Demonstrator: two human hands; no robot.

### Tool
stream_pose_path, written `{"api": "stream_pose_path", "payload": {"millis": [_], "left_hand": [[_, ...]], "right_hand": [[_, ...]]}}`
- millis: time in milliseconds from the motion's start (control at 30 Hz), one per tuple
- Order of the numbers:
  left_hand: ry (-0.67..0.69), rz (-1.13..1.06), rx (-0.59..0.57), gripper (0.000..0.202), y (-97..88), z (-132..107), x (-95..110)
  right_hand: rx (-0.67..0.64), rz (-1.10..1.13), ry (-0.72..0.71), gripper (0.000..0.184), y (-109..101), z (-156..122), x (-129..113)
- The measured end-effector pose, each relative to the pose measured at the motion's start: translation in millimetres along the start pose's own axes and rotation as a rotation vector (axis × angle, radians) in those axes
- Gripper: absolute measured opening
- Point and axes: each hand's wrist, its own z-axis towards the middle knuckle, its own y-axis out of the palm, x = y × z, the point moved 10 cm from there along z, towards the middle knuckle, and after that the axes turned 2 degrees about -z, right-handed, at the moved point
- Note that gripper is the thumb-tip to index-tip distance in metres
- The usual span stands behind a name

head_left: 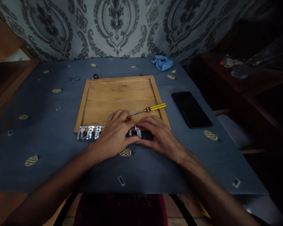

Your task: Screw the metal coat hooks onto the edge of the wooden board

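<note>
A framed wooden board (119,99) lies flat on the table. Along its near edge runs a metal hook rack (90,132), its silvery hooks hanging past the edge toward me. My left hand (116,131) is closed around the middle of the rack, hiding several hooks there. Just beside it, my right hand (157,135) pinches the rack near a hook (138,131) toward its right end. Both thumbs are on the near side, with the fingers over the board. A screwdriver (155,107) with a yellow and black handle rests on the board, its tip close to my left fingers.
Blue cloth (162,62) lies crumpled at the back of the table. To the right of the board is a black phone or tablet (191,109). Small dark pieces (95,76) and a clear bluish item (74,79) sit behind the board. A patterned curtain (118,28) hangs behind the table.
</note>
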Motion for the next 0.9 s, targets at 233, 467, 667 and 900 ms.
{"api": "stream_pose_path", "payload": {"millis": [233, 467, 667, 900], "left_hand": [[0.006, -0.002, 0.01, 0.032, -0.6, 1, -1], [0.016, -0.009, 0.025, 0.031, -2.5, 0, 0], [0.022, -0.019, 0.029, 0.03, -3.0, 1, 0], [0.01, -0.015, 0.022, 0.031, -1.1, 0, -1]], "right_hand": [[0.001, -0.015, 0.016, 0.058, -11, -10, 7], [0.139, -0.046, 0.152, 0.034, -44, -9, 29], [0.05, -0.402, 0.3, 0.042, -43, 0, 76], [0.04, -0.355, 0.268, 0.029, -40, 3, 88]]}}
